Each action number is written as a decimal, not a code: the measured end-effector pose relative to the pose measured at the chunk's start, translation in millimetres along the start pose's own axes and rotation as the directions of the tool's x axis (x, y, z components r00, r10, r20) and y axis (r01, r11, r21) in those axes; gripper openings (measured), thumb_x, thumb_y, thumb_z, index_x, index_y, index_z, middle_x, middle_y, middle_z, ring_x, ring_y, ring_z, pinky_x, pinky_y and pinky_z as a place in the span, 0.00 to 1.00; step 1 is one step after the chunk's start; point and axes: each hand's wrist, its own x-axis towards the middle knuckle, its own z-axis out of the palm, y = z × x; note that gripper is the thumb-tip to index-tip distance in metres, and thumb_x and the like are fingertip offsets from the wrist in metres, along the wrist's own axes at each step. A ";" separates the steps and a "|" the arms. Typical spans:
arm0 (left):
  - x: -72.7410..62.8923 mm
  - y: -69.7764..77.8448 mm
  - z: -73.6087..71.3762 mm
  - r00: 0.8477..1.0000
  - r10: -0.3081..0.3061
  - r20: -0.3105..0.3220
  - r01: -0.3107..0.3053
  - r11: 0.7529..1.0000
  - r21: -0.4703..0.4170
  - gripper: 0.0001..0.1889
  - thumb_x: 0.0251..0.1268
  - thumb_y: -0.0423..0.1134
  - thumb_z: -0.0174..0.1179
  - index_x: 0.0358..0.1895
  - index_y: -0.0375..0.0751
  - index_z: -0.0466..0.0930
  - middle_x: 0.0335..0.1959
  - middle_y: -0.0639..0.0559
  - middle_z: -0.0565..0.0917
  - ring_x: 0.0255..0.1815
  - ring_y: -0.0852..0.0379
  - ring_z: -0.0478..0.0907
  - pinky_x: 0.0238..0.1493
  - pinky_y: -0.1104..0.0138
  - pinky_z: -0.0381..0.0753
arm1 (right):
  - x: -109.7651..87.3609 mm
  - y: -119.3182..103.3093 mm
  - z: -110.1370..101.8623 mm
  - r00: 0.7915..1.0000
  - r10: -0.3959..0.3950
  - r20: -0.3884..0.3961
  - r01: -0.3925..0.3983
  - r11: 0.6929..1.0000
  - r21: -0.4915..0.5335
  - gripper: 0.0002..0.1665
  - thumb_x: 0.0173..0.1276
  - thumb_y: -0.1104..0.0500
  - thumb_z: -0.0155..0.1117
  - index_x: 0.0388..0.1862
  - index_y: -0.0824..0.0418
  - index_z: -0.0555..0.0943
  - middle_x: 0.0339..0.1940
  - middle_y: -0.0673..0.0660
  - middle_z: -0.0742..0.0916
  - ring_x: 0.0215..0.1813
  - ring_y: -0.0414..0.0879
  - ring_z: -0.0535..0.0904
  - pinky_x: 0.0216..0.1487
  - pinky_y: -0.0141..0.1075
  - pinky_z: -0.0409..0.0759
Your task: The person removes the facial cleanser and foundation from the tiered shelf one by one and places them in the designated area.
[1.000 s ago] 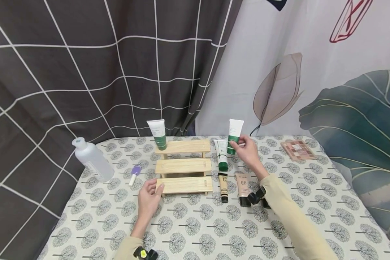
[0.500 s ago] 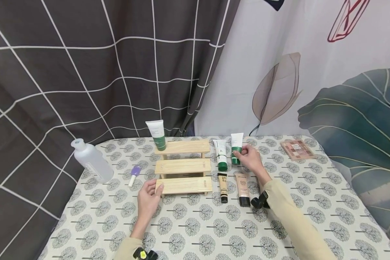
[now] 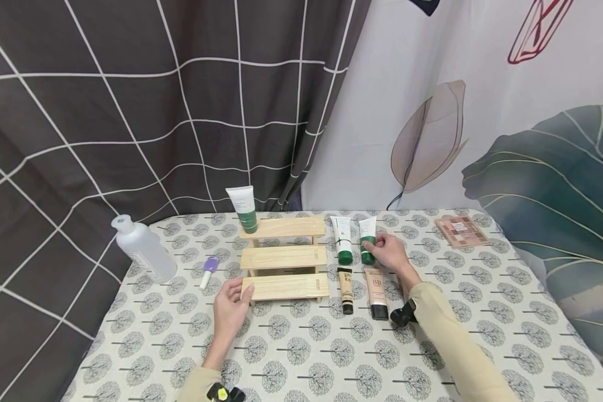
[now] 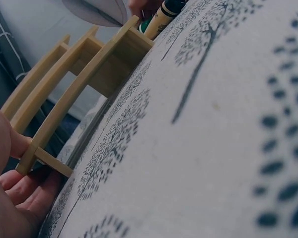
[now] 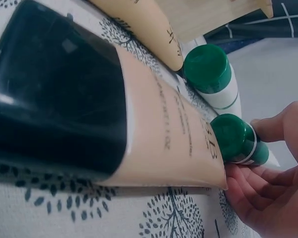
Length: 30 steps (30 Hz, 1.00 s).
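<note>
My left hand [image 3: 229, 305] grips the left end of the lowest step of a three-tier wooden stand [image 3: 283, 286], thumb on top and fingers underneath in the left wrist view. With my right hand [image 3: 391, 253] I pinch a white-and-green squeeze tube [image 3: 367, 228] by its green cap end, low at the cloth. Another white-and-green tube [image 3: 342, 237] lies just left of it, cap toward me. Nearer me are a BB cream tube [image 3: 376, 290] and a small gold tube with black ends [image 3: 346, 290]. One more white-and-green tube [image 3: 244, 207] stands on the top step's left end.
A translucent bottle [image 3: 146, 248] stands at the left, and a purple-and-white small brush-like item [image 3: 208, 272] lies beside the stand. An eyeshadow palette [image 3: 461, 231] lies at the far right. Curtains [image 3: 181, 111] hang behind the tree-print tablecloth [image 3: 326, 357].
My right hand has lowered its tube from above the cloth down beside the other white-and-green tube, moving slightly right and toward me. The left hand keeps its grip on the stand.
</note>
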 end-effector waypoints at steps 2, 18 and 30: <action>-0.4 -0.1 0.0 1.000 -0.001 0.002 0.001 1.000 0.001 0.18 0.67 0.32 0.65 0.57 0.29 0.77 0.51 0.32 0.86 0.45 0.46 0.86 0.39 0.79 0.83 | 0.3 1.1 0.4 1.000 0.018 0.009 -0.018 1.000 0.002 0.27 0.73 0.45 0.63 0.50 0.69 0.77 0.38 0.61 0.83 0.37 0.50 0.77 0.39 0.36 0.75; 1.2 -2.3 0.2 1.000 -0.003 0.005 0.003 1.000 -0.010 0.18 0.67 0.32 0.65 0.58 0.29 0.77 0.51 0.32 0.86 0.47 0.43 0.86 0.40 0.80 0.82 | -4.1 4.0 -1.0 0.996 0.026 -0.085 -0.032 0.997 -0.064 0.26 0.74 0.45 0.59 0.50 0.70 0.79 0.46 0.69 0.87 0.43 0.57 0.82 0.42 0.42 0.80; 0.9 -2.6 1.0 1.000 0.006 0.000 -0.006 1.000 0.011 0.18 0.67 0.33 0.65 0.58 0.30 0.77 0.51 0.33 0.86 0.45 0.46 0.86 0.39 0.80 0.83 | -2.0 -9.5 -11.0 0.979 -0.028 -0.203 0.042 0.997 0.065 0.21 0.74 0.50 0.59 0.51 0.67 0.79 0.44 0.65 0.85 0.43 0.55 0.81 0.45 0.39 0.77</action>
